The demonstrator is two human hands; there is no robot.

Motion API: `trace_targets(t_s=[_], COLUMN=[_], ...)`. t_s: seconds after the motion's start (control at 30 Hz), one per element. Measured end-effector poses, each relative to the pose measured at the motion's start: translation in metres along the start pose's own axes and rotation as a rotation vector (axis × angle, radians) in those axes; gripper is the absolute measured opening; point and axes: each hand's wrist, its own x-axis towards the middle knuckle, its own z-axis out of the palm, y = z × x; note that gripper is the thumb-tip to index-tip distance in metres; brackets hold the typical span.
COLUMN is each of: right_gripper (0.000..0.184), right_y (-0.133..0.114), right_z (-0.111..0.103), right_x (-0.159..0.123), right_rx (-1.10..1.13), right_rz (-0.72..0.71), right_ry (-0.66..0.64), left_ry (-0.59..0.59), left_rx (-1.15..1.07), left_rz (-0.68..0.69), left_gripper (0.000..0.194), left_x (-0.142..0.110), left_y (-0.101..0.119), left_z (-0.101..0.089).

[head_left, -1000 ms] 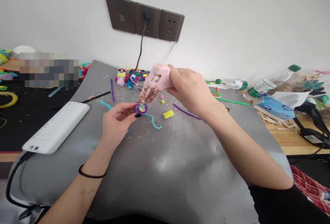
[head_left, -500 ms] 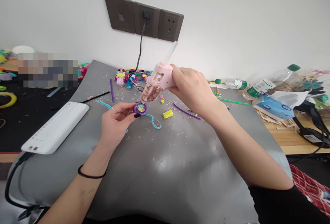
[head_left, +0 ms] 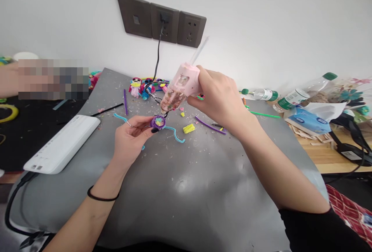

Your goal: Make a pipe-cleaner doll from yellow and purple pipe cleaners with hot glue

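1. The left hand (head_left: 130, 134) pinches a purple round piece (head_left: 158, 122) between thumb and fingers, its open face turned up, above the grey table (head_left: 186, 205).
2. The right hand (head_left: 219, 95) is wrapped around the handle of a pink glue gun (head_left: 180, 86), nozzle down; whether a finger presses the trigger is hidden.
3. Done, it seems: the purple rim is formed, and its middle holds yellow and pale blue stuff (some of it perhaps glue, too small to tell).
4. The nozzle is right by the far edge of the rim; contact cannot be made out. I judge the gluing to be partway, with a long clear stick (head_left: 199, 50) jutting from the gun's back.
5. Left over, unattached: a yellow fuzzy bundle (head_left: 188, 128) and a purple strip (head_left: 210, 125) lie loose on the table. A light blue strand (head_left: 176, 133) emerges by the purple piece; whether it is joined cannot be told.
6. Small figures (head_left: 135, 87) near the wall look further along than the piece in hand.
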Motion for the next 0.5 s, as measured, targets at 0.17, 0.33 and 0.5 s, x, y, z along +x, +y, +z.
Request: trace_targets(t_s=[0.17,0.33,0.5], right_gripper=[0.03,0.03,0.04], right_y=[0.003,0.014,0.055], right_z=[-0.005,-0.006,0.016], right_x=[-0.001,-0.004,0.001], right_rx=[0.02,0.072,0.246], right_rz=[0.066,0.138,0.224], right_ry=[0.044,0.114,0.176], left_ry=[-0.005,0.003,-0.001], left_rx=[-0.017,0.002,-0.033], left_rz=[0.003,-0.016,-0.013], left_gripper=[0.043,0.044,0.042], left_x=[0.001,0.0,0.001], left_y=[0.001,0.0,0.001], left_z=[0.001,0.001,0.001])
